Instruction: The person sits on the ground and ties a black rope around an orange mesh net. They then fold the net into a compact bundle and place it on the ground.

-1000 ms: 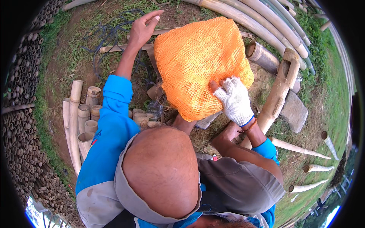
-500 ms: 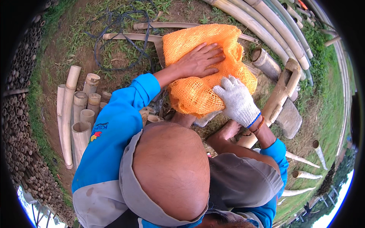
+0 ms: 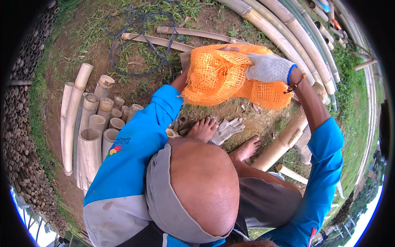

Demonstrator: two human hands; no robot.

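Observation:
An orange mesh sack hangs bunched and folded between my two hands, in front of my bare feet. My right hand, in a pale knitted glove with a blue cuff, is closed on the sack's right part, its fingertips buried in the folds. My bare left hand supports the sack from its left and far side. Mesh hides most of that hand; only a bit of finger shows at the upper edge. A second knitted glove lies on the ground by my foot.
Short cut bamboo tubes stand bundled at the left. Long bamboo poles curve across the far right, and a thick bamboo piece slants beside my right foot. Dark cord and bamboo strips lie on the grass ahead.
Both hands have gone from lying on top of the sack to gripping it. The sack has moved away from me and spread to the right, uncovering my feet and the loose glove.

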